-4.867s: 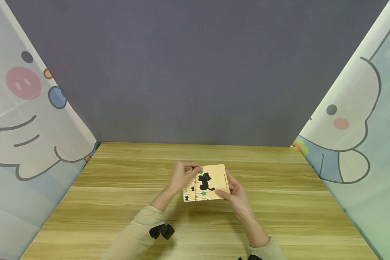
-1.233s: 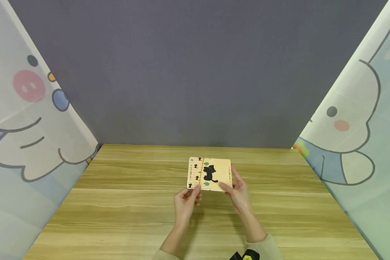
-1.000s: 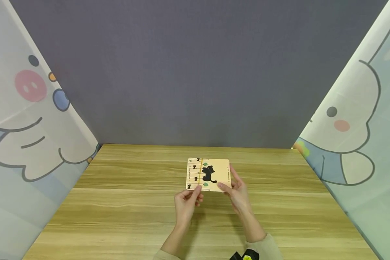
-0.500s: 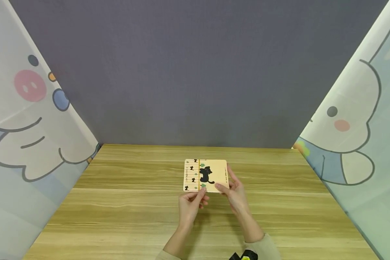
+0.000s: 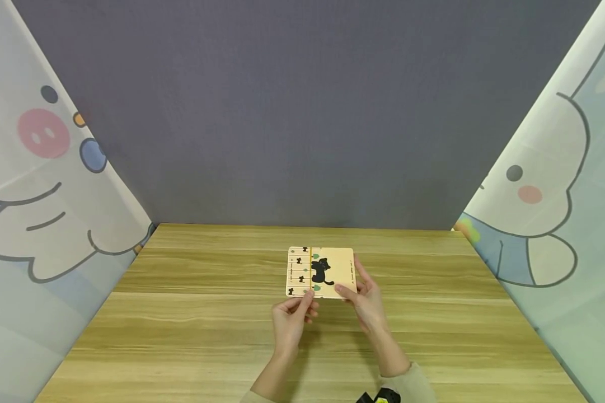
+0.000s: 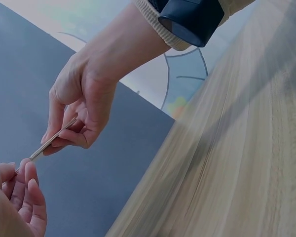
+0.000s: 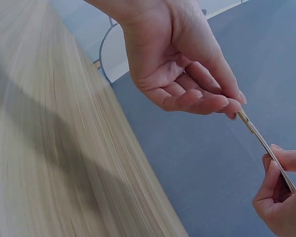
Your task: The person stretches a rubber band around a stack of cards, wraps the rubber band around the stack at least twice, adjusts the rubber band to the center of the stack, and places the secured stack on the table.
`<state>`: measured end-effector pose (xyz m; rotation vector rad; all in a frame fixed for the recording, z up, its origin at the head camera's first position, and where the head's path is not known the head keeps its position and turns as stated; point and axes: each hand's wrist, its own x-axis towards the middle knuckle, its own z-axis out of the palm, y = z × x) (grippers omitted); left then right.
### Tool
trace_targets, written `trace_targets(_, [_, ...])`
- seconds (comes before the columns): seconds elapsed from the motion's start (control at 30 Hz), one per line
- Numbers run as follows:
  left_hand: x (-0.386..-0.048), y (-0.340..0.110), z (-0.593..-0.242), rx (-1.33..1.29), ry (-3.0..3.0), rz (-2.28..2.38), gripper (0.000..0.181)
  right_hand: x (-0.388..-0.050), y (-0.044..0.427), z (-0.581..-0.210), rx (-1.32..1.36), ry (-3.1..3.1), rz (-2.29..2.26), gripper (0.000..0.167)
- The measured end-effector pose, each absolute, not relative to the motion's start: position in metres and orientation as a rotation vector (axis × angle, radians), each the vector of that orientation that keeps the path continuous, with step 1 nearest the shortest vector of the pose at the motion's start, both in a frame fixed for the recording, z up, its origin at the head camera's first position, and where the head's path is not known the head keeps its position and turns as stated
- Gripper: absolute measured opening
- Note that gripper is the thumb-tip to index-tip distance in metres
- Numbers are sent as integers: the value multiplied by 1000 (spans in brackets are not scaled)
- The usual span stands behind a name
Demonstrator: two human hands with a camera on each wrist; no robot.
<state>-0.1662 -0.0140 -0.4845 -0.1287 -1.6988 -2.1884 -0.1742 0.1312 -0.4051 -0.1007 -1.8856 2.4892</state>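
"What's in the head view?"
"A thin, cream rectangular booklet (image 5: 343, 266) with a printed black cat (image 5: 321, 271), held raised over a pale, wood-grained tabletop (image 5: 206, 313). A narrow yellow band (image 5: 310, 257) crosses it beside the cat."
"And the fingers?"
"The left hand (image 5: 288, 326) pinches the near edge by the band, thumb on top, fingers bent below. The right hand (image 5: 369, 307) grips the right end, its thumb on the upper face."
"What's around them?"
"A dark grey upright panel (image 5: 302, 112) behind, with a pale cartoon-printed sheet at the left (image 5: 10, 319) and another at the right (image 5: 579, 313)."
"The left wrist view?"
"The booklet is edge-on, slanting between the hands. The right hand clasps the farther end; a black device (image 6: 191, 20) sits at its beige ribbed cuff (image 6: 160, 24). The left hand, cut off at the lower left, holds the other end."
"And the right wrist view?"
"Edge-on again, layers showing. The left hand pinches the upper end, its spare fingers loosely bent; the right hand, partly out of frame, grips the lower. A shadow (image 7: 64, 143) lies across the tabletop."
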Motion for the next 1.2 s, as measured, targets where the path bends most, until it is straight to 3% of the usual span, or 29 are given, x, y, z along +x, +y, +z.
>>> trace_targets(0.03, [-171,-13,-497,-126,-1687,-2196,21,-174,131,-405,-101,-1887,2485,81])
trace_targets(0.27, [-145,-7,-441,-17,-1789,-2288,32,-171,127,-406,-40,-1926,2470,79])
trace_targets(0.43, [-144,-6,-438,-13,-1794,-2303,31,-171,128,-406,-42,-1909,2471,80])
trace_targets(0.6, [-161,-8,-481,-156,-1753,-2215,25,-173,131,-406,-73,-1904,2470,80])
trace_targets(0.8, [-185,-9,-529,67,-1749,-2253,27,-174,133,-406,-83,-1891,2480,80])
trace_targets(1.0, [-184,-7,-532,-49,-1695,-2258,21,-173,131,-406,-84,-1898,2469,80])
trace_targets(1.2, [-149,-6,-456,-100,-1728,-2289,25,-171,128,-406,-66,-1909,2485,80])
